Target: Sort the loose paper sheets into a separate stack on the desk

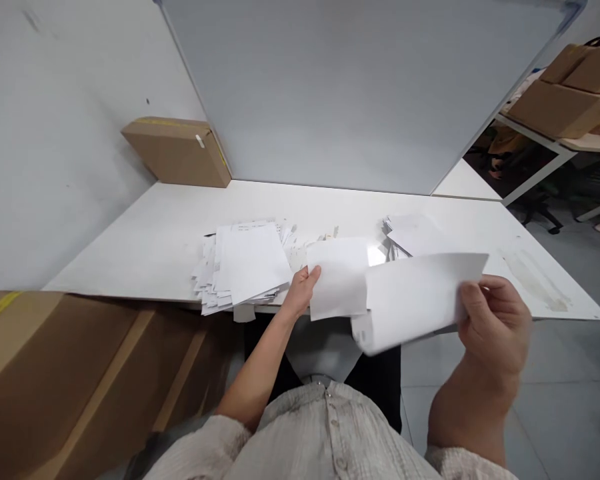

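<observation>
My left hand (301, 292) is closed on the left edge of a white paper (339, 280), thumb on top, at the table's front edge. To the right, my right hand (495, 320) pinches the right end of another white sheet (420, 297), which curls downward at its lower left and lies close to the first paper. An uneven stack of papers (253, 260) rests on the table left of my left hand. Behind the raised sheet is a second pile of papers (417, 233). Small paper scraps (296, 253) lie beside the left stack.
The white table (180, 230) meets a grey panel (325, 93) at its back. A cardboard box (180, 153) stands at the back left. Large cartons (45, 373) are at the lower left. More boxes (560, 110) sit on another table at the right.
</observation>
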Demonstrator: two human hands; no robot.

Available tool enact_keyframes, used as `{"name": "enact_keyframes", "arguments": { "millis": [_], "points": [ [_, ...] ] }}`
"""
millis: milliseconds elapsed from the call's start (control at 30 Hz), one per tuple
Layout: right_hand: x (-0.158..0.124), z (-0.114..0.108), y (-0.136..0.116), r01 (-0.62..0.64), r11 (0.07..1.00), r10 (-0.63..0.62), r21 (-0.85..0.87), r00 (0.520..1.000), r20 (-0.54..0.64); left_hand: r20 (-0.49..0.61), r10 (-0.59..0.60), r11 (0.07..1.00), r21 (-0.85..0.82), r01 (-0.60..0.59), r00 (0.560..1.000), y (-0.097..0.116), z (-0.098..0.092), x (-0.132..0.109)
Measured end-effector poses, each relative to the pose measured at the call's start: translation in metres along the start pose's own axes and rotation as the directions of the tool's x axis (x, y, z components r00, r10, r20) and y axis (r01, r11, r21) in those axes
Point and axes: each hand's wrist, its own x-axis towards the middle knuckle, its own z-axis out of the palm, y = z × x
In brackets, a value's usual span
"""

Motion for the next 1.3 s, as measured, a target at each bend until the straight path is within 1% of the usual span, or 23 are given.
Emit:
{"name": "enact_keyframes", "arguments": {
  "millis": [33, 100, 167, 233, 333, 433, 500, 567, 633, 667, 700, 733, 767, 800, 833, 867, 933, 1000, 1067, 1167, 1233, 1300],
  "points": [
    [0.001, 0.007, 0.002, -0.037, 0.999, 0.038, -0.018, 0.999, 0.015, 0.023, -0.023, 1.000, -0.011, 0.023, 0.999, 0.000, 0.003, -0.002],
    [0.002, 0.027, 0.011, -0.050, 0.988, 0.054, -0.143, 0.998, 0.027, 0.069, -0.060, 0.997, -0.045, 0.063, 0.996, 0.001, 0.010, -0.005],
    [0.002, 0.048, 0.024, 0.003, 0.956, 0.017, -0.293, 0.998, 0.066, 0.102, -0.073, 0.994, -0.071, 0.080, 0.992, 0.002, 0.015, -0.009],
    [-0.002, 0.065, 0.038, 0.065, 0.918, -0.023, -0.391, 0.993, 0.112, 0.111, -0.054, 0.995, -0.076, 0.062, 0.992, 0.003, 0.019, -0.012],
    [-0.009, 0.080, 0.052, 0.141, 0.886, -0.081, -0.443, 0.985, 0.151, 0.113, -0.018, 0.998, -0.052, 0.024, 0.993, 0.004, 0.022, -0.015],
    [-0.015, 0.086, 0.058, 0.212, 0.875, -0.135, -0.435, 0.970, 0.201, 0.113, -0.014, 1.000, -0.006, 0.015, 0.993, 0.003, 0.022, -0.016],
    [-0.016, 0.088, 0.059, 0.228, 0.880, -0.145, -0.417, 0.964, 0.222, 0.102, -0.002, 1.000, 0.025, -0.001, 0.995, 0.002, 0.021, -0.016],
    [-0.016, 0.089, 0.060, 0.200, 0.897, -0.127, -0.395, 0.971, 0.203, 0.084, 0.021, 0.998, 0.049, -0.025, 0.996, 0.001, 0.019, -0.015],
    [-0.014, 0.088, 0.060, 0.117, 0.936, -0.063, -0.333, 0.984, 0.167, 0.069, 0.048, 0.996, 0.071, -0.053, 0.996, 0.002, 0.017, -0.013],
    [-0.013, 0.087, 0.059, 0.051, 0.962, -0.005, -0.269, 0.985, 0.171, 0.066, 0.064, 0.994, 0.084, -0.069, 0.996, 0.003, 0.016, -0.012],
    [-0.013, 0.085, 0.057, -0.025, 0.983, 0.063, -0.182, 0.976, 0.207, 0.066, 0.083, 0.991, 0.100, -0.090, 0.994, 0.005, 0.016, -0.012],
    [-0.012, 0.083, 0.054, -0.107, 0.991, 0.126, -0.085, 0.951, 0.282, 0.072, 0.108, 0.986, 0.122, -0.116, 0.992, 0.009, 0.015, -0.012],
    [-0.011, 0.081, 0.050, -0.184, 0.983, 0.169, 0.005, 0.913, 0.372, 0.083, 0.141, 0.977, 0.150, -0.152, 0.987, 0.013, 0.015, -0.012],
    [-0.010, 0.080, 0.046, -0.243, 0.967, 0.183, 0.077, 0.874, 0.450, 0.097, 0.181, 0.964, 0.178, -0.196, 0.979, 0.018, 0.015, -0.013],
    [-0.010, 0.079, 0.042, -0.276, 0.952, 0.178, 0.130, 0.848, 0.499, 0.115, 0.221, 0.949, 0.204, -0.241, 0.968, 0.023, 0.016, -0.013],
    [-0.009, 0.078, 0.038, -0.285, 0.944, 0.166, 0.166, 0.845, 0.508, 0.135, 0.258, 0.933, 0.222, -0.283, 0.957, 0.027, 0.017, -0.014],
    [-0.009, 0.079, 0.037, -0.258, 0.944, 0.142, 0.208, 0.882, 0.449, 0.169, 0.307, 0.909, 0.238, -0.341, 0.937, 0.033, 0.017, -0.014],
    [-0.010, 0.083, 0.044, -0.228, 0.945, 0.122, 0.235, 0.911, 0.394, 0.171, 0.325, 0.898, 0.252, -0.360, 0.930, 0.031, 0.015, -0.012],
    [-0.011, 0.088, 0.058, -0.234, 0.938, 0.116, 0.256, 0.908, 0.403, 0.141, 0.326, 0.897, 0.267, -0.353, 0.935, 0.024, 0.010, -0.008],
    [-0.014, 0.096, 0.079, -0.273, 0.926, 0.135, 0.259, 0.884, 0.448, 0.090, 0.291, 0.915, 0.265, -0.304, 0.953, 0.012, 0.004, -0.002],
    [-0.014, 0.098, 0.088, -0.290, 0.923, 0.151, 0.253, 0.877, 0.457, 0.069, 0.273, 0.926, 0.252, -0.281, 0.960, 0.009, 0.002, 0.000],
    [-0.012, 0.096, 0.092, -0.297, 0.921, 0.156, 0.253, 0.875, 0.458, 0.045, 0.280, 0.933, 0.222, -0.283, 0.959, 0.010, 0.003, 0.001]
  ]
}}
